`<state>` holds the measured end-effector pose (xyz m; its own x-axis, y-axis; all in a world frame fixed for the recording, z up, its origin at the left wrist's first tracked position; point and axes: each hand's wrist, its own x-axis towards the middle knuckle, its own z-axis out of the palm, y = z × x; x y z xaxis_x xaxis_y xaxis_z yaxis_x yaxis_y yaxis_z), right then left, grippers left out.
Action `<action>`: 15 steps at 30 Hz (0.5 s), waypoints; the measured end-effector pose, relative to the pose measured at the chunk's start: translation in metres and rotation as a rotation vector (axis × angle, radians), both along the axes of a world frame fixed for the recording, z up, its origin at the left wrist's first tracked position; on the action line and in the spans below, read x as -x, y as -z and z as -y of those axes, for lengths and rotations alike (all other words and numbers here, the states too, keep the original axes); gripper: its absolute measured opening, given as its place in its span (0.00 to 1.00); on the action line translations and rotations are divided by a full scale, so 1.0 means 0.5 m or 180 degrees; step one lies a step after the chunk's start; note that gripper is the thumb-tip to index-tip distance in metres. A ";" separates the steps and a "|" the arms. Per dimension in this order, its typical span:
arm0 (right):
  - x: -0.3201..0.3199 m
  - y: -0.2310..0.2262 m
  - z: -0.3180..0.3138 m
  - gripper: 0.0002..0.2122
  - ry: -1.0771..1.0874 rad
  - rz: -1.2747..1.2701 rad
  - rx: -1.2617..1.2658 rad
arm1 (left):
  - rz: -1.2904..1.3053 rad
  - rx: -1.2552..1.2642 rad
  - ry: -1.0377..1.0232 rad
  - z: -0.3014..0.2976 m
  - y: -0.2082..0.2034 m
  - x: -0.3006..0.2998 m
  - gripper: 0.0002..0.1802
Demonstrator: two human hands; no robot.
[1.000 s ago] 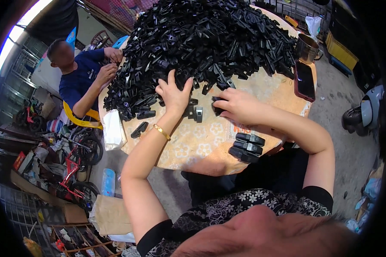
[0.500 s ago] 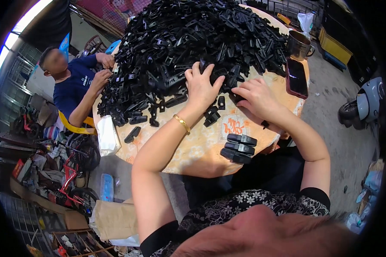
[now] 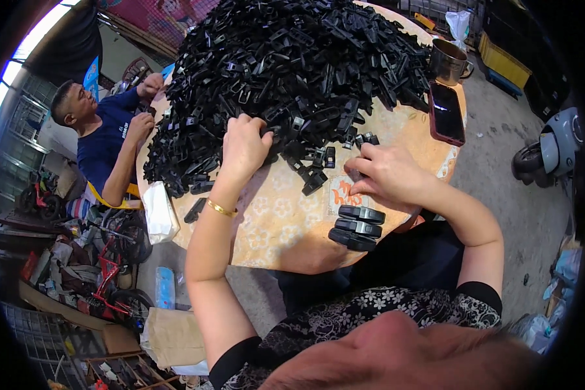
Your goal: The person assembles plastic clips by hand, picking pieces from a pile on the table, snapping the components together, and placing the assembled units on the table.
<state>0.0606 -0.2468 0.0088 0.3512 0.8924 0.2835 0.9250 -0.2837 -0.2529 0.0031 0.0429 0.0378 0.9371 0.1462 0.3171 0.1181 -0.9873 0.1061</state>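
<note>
A large heap of small black plastic clip-like pieces (image 3: 286, 71) covers much of the round table. My left hand (image 3: 246, 144) is at the heap's near edge, fingers curled among the pieces; what they grip is hidden. Nearer me on the right, my right hand (image 3: 390, 172) is closed, with a dark piece partly showing under its fingertips. Several loose black pieces (image 3: 314, 181) lie between my hands. Below my right hand, three thicker black clips (image 3: 356, 227) lie side by side in a row close to the table edge.
The table has an orange patterned cover (image 3: 266, 224). A phone (image 3: 447, 114) and a metal mug (image 3: 450, 62) are at its right edge, a white packet (image 3: 159, 211) at its left. A co-worker (image 3: 107, 130) sits across the left side, hands at the heap.
My left hand has moved left along the heap's edge, from spread fingers to curled ones. My right hand has drawn slightly toward me. The co-worker's head has turned.
</note>
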 end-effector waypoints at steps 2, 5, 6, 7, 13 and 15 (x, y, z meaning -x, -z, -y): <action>0.006 -0.003 -0.001 0.11 -0.0020 -0.0028 0.0007 | 0.0239 0.0310 0.0154 -0.005 0.015 0.010 0.13; 0.007 -0.007 0.012 0.10 0.0029 -0.0162 0.0163 | 0.0624 0.0599 0.0259 0.026 0.002 0.035 0.12; 0.007 -0.013 0.015 0.09 -0.0088 -0.0077 -0.0163 | 0.0740 0.0429 0.0235 0.035 -0.006 0.048 0.12; 0.006 -0.016 0.018 0.09 -0.0204 0.0008 -0.0488 | 0.0517 0.0116 0.0376 0.031 -0.009 0.056 0.11; -0.009 -0.002 0.021 0.11 -0.0508 0.0088 -0.0430 | 0.0445 -0.0338 0.0434 0.023 0.026 0.041 0.11; -0.007 -0.004 0.026 0.11 -0.0578 0.0056 -0.0425 | 0.0504 -0.0424 0.0402 0.029 0.032 0.039 0.10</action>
<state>0.0643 -0.2597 0.0110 0.1820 0.8946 0.4080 0.9624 -0.0771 -0.2603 -0.0165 0.0283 0.0218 0.8824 -0.0219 0.4700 -0.0149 -0.9997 -0.0186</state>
